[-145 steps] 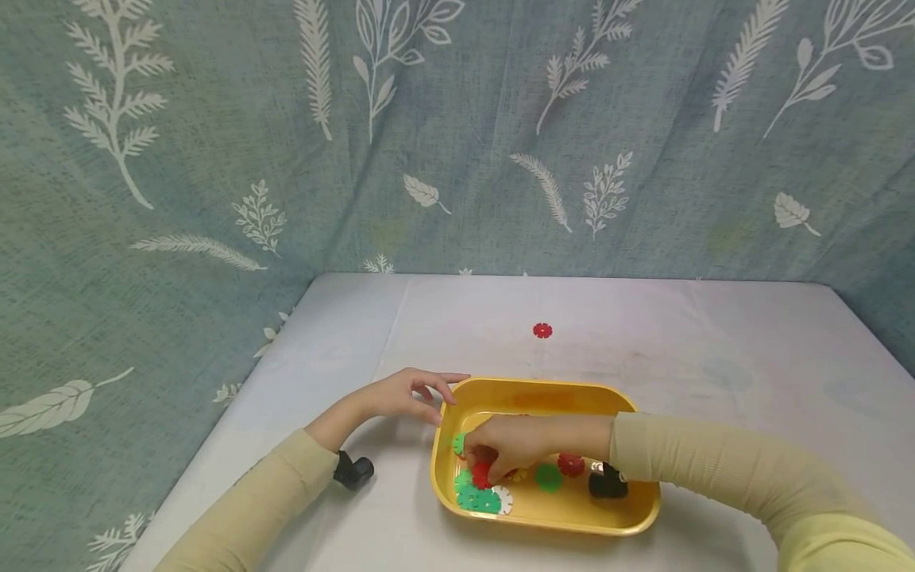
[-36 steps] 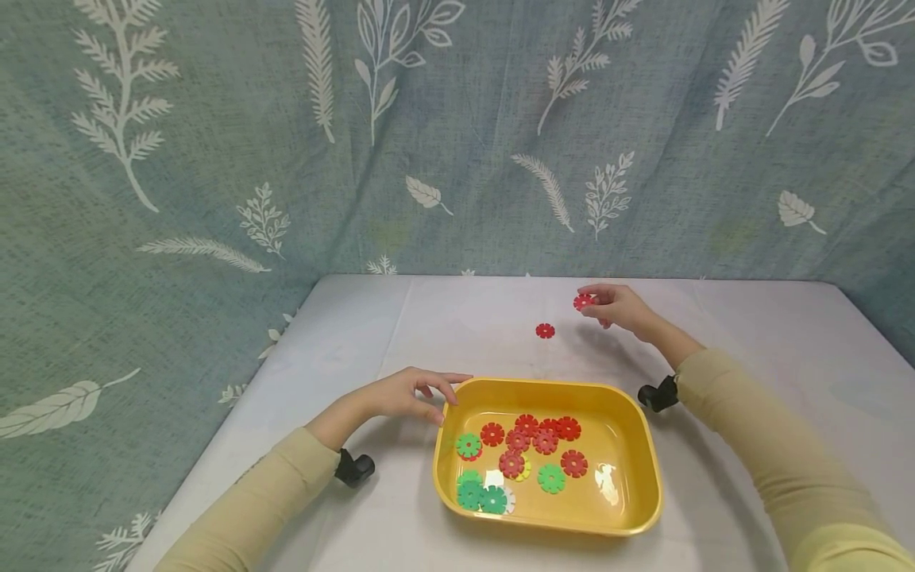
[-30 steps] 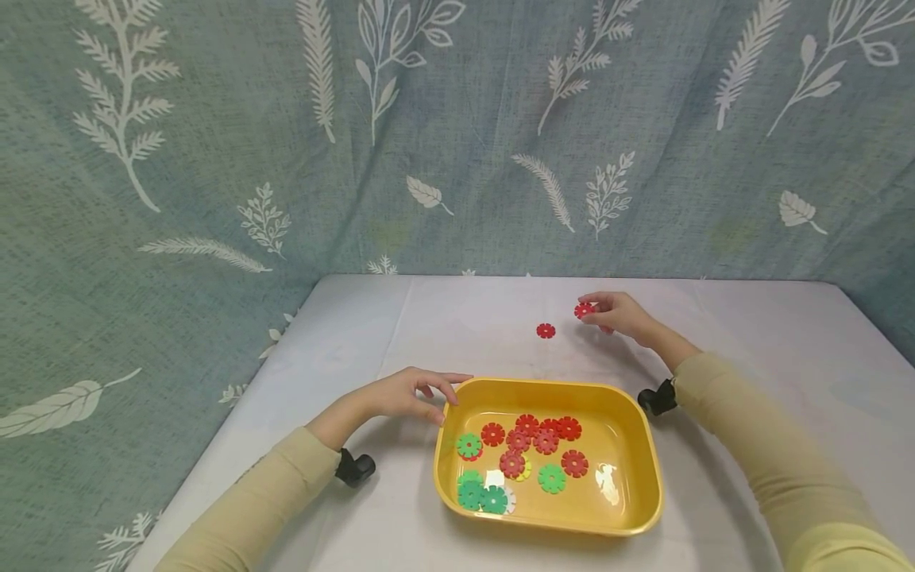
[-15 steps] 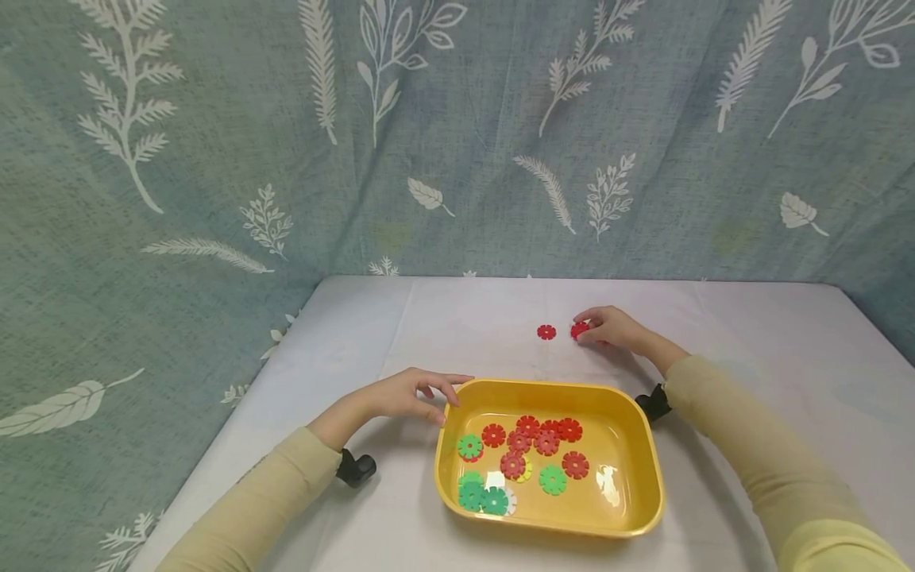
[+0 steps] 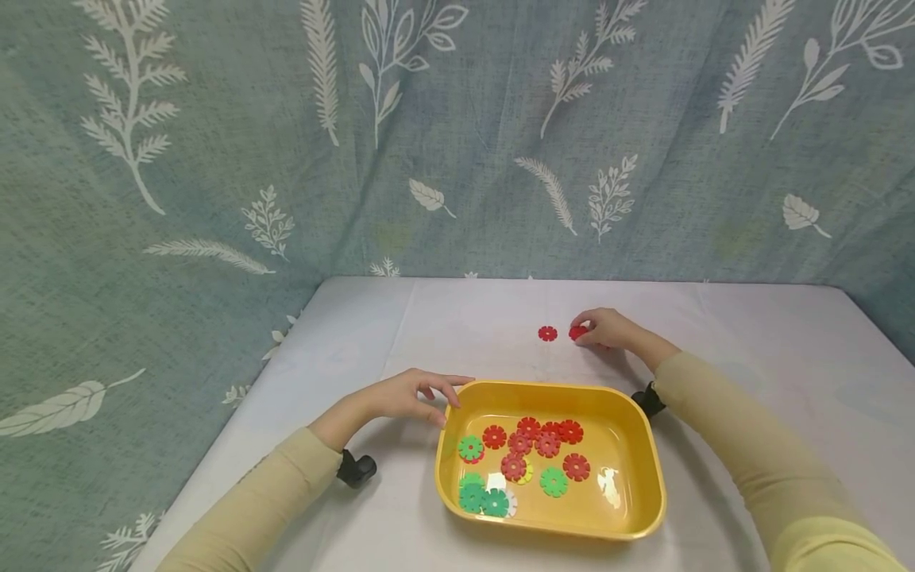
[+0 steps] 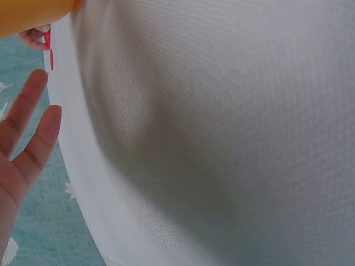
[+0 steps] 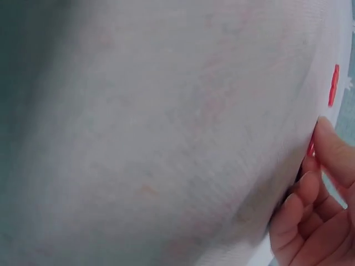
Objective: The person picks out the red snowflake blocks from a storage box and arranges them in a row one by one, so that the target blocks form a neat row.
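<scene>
At the back of the table, my right hand [image 5: 609, 327] pinches a red interlocking disc [image 5: 577, 333] with notched edges, held flat at the cloth. A matching red disc [image 5: 547, 334] lies just left of it; the right wrist view shows this red disc [image 7: 334, 86] edge-on beyond the thumb. The left hand [image 5: 403, 395] rests its fingertips on the left rim of a yellow tray [image 5: 636, 520], fingers relaxed and spread. In the left wrist view two fingers [image 6: 41, 136] show extended. Inside the tray lie several red discs [image 5: 576, 467], green discs [image 5: 554, 481], a yellow disc [image 5: 526, 474] and a white disc [image 5: 511, 502].
A white cloth [image 5: 750, 381] covers the table. Behind and to the left hangs a blue-green leaf-patterned curtain [image 5: 457, 159]. A black wrist camera [image 5: 356, 469] sits below the left wrist, and another black wrist camera [image 5: 648, 400] is near the tray's right back corner.
My right hand has gone from inside the tray to the back of the table with a red disc, then lowered it beside the other one. The left hand stays at the rim.
</scene>
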{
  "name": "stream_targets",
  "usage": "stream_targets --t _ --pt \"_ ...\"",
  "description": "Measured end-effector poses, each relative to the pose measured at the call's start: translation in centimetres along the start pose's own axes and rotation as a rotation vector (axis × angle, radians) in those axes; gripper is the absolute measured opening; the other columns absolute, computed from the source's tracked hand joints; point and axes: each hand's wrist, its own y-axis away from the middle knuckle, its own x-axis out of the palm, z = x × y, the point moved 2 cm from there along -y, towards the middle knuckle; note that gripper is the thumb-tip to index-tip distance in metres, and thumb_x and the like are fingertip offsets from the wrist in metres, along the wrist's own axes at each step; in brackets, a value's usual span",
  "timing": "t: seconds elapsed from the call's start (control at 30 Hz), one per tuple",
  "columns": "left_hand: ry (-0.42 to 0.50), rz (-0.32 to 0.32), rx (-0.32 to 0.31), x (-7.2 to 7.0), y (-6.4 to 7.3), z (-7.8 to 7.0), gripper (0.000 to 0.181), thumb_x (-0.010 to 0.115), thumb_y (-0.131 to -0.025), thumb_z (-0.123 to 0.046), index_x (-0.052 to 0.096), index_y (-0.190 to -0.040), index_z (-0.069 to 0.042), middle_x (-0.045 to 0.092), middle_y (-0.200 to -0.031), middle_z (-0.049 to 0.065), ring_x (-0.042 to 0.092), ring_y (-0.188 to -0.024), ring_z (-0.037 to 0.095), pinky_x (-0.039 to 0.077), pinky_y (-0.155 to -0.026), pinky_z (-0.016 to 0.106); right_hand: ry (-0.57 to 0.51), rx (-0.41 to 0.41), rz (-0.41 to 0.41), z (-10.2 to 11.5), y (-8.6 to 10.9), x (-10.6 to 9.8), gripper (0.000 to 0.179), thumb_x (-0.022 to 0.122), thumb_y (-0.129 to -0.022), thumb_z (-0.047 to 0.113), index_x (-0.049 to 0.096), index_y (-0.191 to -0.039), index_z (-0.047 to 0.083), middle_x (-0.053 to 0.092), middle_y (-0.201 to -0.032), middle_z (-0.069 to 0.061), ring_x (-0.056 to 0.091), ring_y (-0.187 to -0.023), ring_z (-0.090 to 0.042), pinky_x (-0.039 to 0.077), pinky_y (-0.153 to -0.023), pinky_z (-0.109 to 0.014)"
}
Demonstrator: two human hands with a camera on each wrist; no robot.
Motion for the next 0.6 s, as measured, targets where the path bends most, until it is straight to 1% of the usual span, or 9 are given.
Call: stream_targets --t 0.1,0.23,0.3,0.37,0.5,0.6 --pt "-0.002 0.003 0.004 -0.07 0.03 0.03 0.021 0.073 -0.077 -0.024 0.066 -0.096 -0.021 0.044 -0.14 -0.002 0.041 -0.126 0.02 0.038 -0.09 0.039 0.028 0.001 0.002 0.07 -0.15 0.07 0.041 0.064 -0.086 0.021 0.055 -0.123 0.009 0.054 -0.118 -0.019 0.052 -0.079 -0.022 0.052 -0.073 -0.027" --pt "-0.007 0.004 0.016 -0.13 -0.06 -0.04 0.021 0.073 -0.077 -0.023 0.066 -0.096 -0.02 0.045 -0.14 -0.001 0.041 -0.127 0.021 0.038 -0.09 0.04 0.02 0.011 0.0 -0.01 0.03 -0.1 0.041 0.065 -0.085 0.024 0.056 -0.123 0.011 0.056 -0.115 -0.018 0.052 -0.078 -0.022 0.052 -0.071 -0.027" --pt "-0.008 0.003 0.018 -0.13 -0.09 -0.08 0.021 0.073 -0.077 -0.023 0.066 -0.096 -0.02 0.045 -0.14 0.0 0.041 -0.127 0.021 0.038 -0.09 0.04 0.02 0.002 -0.002 0.05 0.21 -0.22 0.042 0.065 -0.085 0.026 0.056 -0.122 0.011 0.056 -0.113 -0.018 0.052 -0.076 -0.022 0.051 -0.07 -0.026" --pt "-0.007 0.002 0.012 -0.12 -0.08 -0.11 0.021 0.073 -0.077 -0.023 0.066 -0.096 -0.02 0.045 -0.14 0.0 0.041 -0.127 0.021 0.038 -0.09 0.04 0.014 -0.003 -0.001 0.04 0.31 -0.25 0.043 0.066 -0.084 0.027 0.055 -0.123 0.011 0.056 -0.113 -0.019 0.052 -0.078 -0.022 0.052 -0.072 -0.027" --pt "0.003 0.005 -0.001 -0.05 0.0 -0.1 0.02 0.073 -0.077 -0.023 0.066 -0.096 -0.02 0.044 -0.14 -0.001 0.041 -0.127 0.021 0.038 -0.091 0.04 0.001 0.003 -0.004 -0.18 0.13 -0.06 0.042 0.065 -0.085 0.024 0.055 -0.123 0.01 0.055 -0.118 -0.019 0.053 -0.084 -0.023 0.051 -0.079 -0.031" --pt "0.009 0.004 0.003 -0.03 0.03 -0.13 0.02 0.073 -0.077 -0.022 0.066 -0.096 -0.019 0.044 -0.14 -0.001 0.04 -0.127 0.021 0.038 -0.091 0.04 0.005 -0.003 -0.008 -0.42 -0.11 0.08 0.042 0.066 -0.085 0.021 0.056 -0.123 0.009 0.056 -0.117 -0.019 0.053 -0.083 -0.023 0.051 -0.078 -0.032"
